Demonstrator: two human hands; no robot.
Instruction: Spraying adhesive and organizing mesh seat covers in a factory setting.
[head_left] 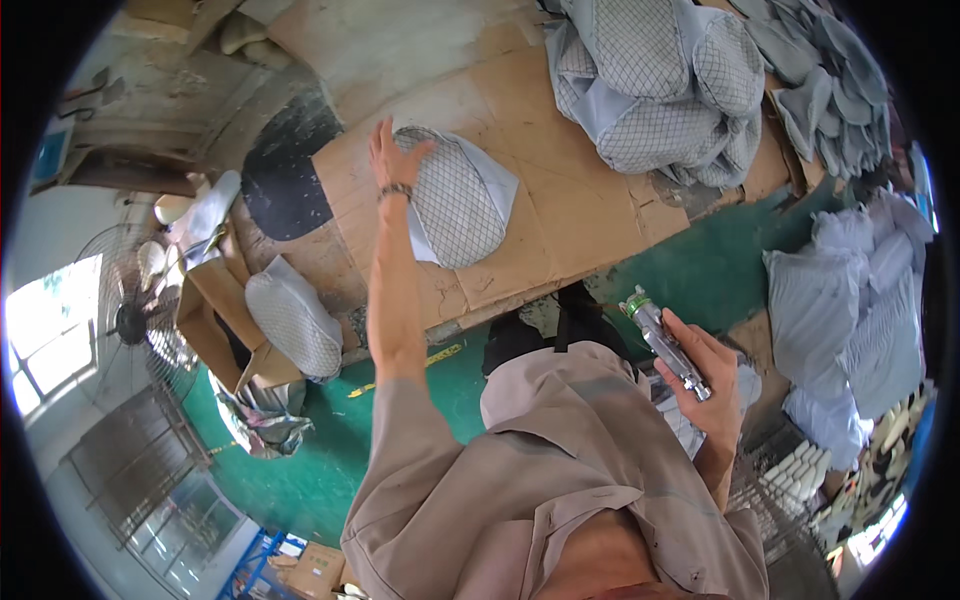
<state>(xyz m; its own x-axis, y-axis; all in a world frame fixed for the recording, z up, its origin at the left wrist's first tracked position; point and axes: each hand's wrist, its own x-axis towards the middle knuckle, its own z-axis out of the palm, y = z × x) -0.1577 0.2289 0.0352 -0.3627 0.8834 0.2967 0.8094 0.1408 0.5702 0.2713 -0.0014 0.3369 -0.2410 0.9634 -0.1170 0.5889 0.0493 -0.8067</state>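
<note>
My left hand reaches out over the cardboard-covered worktable, fingers spread on the edge of a grey mesh-covered cushion piece lying flat there. A bracelet sits on that wrist. My right hand is held near my body, closed around a metal handheld tool with a greenish tip that points up and away. The tool is well apart from the cushion piece.
A pile of similar mesh cushion pieces sits at the table's far right. Grey fabric covers are heaped at right. A cardboard box with another mesh piece stands on the green floor at left, near a fan.
</note>
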